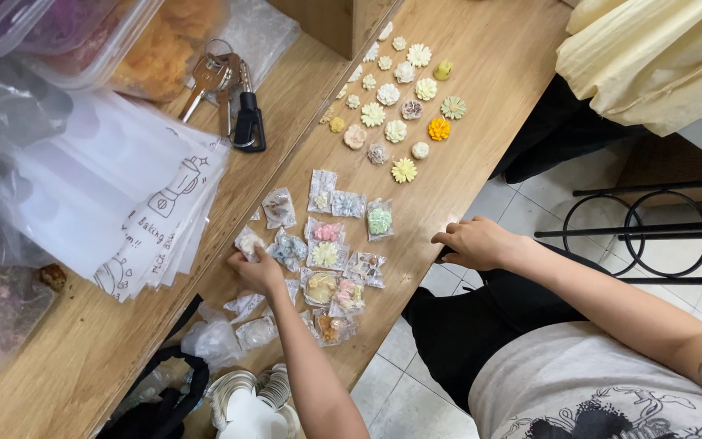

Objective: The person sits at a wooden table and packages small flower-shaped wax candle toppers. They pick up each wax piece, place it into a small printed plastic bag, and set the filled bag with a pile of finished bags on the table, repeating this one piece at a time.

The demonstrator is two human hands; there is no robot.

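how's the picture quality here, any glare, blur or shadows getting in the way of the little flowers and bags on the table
Head view: soft, even daylight, no hard shadows. The bare flowers and the bagged ones read sharp. Mild glare sits on the plastic boxes and the stack of clear bags. The left hand on a small bag and the right hand at the table edge look crisp. Slight wide-angle stretch at the corners.

Single head-worn view, looking steeply down from above the person's torso onto a wooden table (465, 49) that runs diagonally from lower left to upper right, with tiled floor (530, 203) visible along the right. Close range: both forearms enter from the bottom, left hand (257, 272) and right hand (477, 242) near frame centre. No second view, so nothing overlaps.
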